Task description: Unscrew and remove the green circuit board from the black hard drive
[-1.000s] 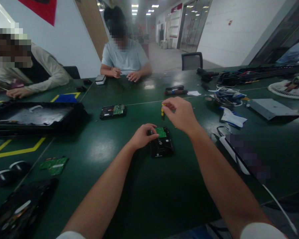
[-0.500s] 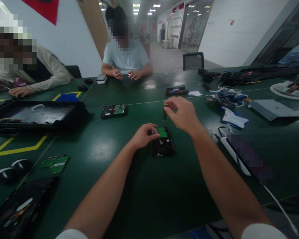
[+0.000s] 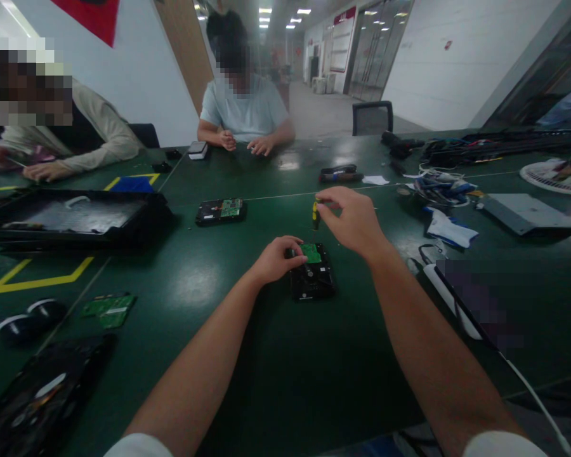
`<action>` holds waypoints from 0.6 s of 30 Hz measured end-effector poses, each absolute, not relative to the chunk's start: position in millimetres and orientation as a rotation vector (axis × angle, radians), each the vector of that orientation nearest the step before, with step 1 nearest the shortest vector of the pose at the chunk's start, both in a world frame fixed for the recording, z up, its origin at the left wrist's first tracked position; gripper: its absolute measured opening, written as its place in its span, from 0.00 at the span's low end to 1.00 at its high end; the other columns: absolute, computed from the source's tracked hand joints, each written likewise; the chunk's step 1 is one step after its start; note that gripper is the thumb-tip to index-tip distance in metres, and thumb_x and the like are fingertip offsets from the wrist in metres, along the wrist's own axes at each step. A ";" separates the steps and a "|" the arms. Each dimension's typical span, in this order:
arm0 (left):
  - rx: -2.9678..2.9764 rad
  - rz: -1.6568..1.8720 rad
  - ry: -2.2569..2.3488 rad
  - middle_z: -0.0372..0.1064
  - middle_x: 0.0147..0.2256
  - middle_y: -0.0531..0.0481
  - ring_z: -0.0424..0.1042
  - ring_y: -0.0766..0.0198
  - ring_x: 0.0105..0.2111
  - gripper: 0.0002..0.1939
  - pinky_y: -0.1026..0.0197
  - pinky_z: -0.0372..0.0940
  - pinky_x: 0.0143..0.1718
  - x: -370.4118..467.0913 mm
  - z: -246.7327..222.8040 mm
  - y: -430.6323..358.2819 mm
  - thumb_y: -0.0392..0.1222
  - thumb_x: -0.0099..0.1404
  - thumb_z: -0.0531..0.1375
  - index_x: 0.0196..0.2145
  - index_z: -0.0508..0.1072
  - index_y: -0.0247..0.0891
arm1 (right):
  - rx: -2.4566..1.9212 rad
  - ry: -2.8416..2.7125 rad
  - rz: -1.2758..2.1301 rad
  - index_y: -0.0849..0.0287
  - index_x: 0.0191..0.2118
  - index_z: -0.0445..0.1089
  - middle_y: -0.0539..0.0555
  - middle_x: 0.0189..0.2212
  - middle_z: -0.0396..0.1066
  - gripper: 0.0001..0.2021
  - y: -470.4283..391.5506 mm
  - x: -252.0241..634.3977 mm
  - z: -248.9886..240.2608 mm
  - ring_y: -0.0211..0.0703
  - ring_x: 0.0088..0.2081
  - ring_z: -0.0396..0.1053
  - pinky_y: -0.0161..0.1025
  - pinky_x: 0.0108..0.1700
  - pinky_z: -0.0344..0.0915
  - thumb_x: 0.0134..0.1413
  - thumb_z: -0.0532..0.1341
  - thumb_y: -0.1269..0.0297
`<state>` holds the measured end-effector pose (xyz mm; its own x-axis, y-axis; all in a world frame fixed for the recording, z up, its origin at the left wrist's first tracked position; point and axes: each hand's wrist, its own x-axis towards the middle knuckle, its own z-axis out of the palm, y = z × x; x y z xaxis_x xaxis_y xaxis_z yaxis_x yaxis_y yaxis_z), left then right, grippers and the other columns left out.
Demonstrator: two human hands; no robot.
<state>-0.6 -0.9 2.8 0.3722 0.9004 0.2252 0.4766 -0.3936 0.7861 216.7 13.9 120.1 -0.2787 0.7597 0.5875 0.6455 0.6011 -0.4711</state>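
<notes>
A black hard drive point(image 3: 313, 279) with a green circuit board lies flat on the dark green table in front of me. My left hand point(image 3: 280, 259) is closed on its left side, fingers and thumb gripping near the board. Above the drive's far edge, my right hand point(image 3: 347, 216) pinches a small yellow-and-black screwdriver point(image 3: 316, 214), held upright. Its tip points down at the far end of the drive; whether it touches a screw is too small to tell. A second hard drive point(image 3: 220, 211) rests farther back to the left.
At left are a black tray-like casing point(image 3: 76, 219), a loose green circuit board point(image 3: 109, 309) and a large black panel point(image 3: 47, 387). To the right lie a glove point(image 3: 450, 227), a metal box point(image 3: 528, 211) and a phone-like device point(image 3: 461, 301). Two people sit across the table.
The screwdriver's yellow handle now shows more between my right fingers, which have shifted slightly. My left hand stays on the hard drive. The view has moved a little.
</notes>
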 end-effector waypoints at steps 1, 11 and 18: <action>2.016 0.880 1.181 0.75 0.54 0.46 0.73 0.52 0.53 0.05 0.47 0.64 0.58 -0.7 2.9 -0.9 0.43 0.64 0.69 0.34 0.78 0.41 | -1.114 -2.007 0.182 0.55 0.47 0.78 0.57 0.47 0.79 0.10 13.4 216.5 120.3 0.51 0.47 0.75 0.50 0.53 0.70 0.63 0.61 0.65; 2.022 0.875 1.188 0.75 0.55 0.46 0.73 0.53 0.52 0.06 0.46 0.65 0.57 -1.3 3.1 -1.2 0.44 0.65 0.69 0.35 0.78 0.41 | -1.149 -1.938 0.167 0.56 0.41 0.73 0.56 0.40 0.77 0.04 12.6 215.5 120.3 0.50 0.42 0.74 0.48 0.48 0.70 0.59 0.63 0.67; 2.031 0.886 1.182 0.75 0.54 0.46 0.73 0.53 0.52 0.05 0.46 0.65 0.58 -0.9 3.4 -1.1 0.43 0.64 0.69 0.35 0.77 0.41 | -1.176 -1.978 0.142 0.54 0.40 0.72 0.55 0.37 0.75 0.04 13.0 214.0 120.1 0.49 0.40 0.72 0.46 0.44 0.68 0.61 0.64 0.63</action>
<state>-0.9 -1.1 3.4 0.3746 0.8960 0.2386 0.4804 -0.4076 0.7766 214.0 13.0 120.1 -0.2359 0.7766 0.5841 0.6852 0.5592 -0.4667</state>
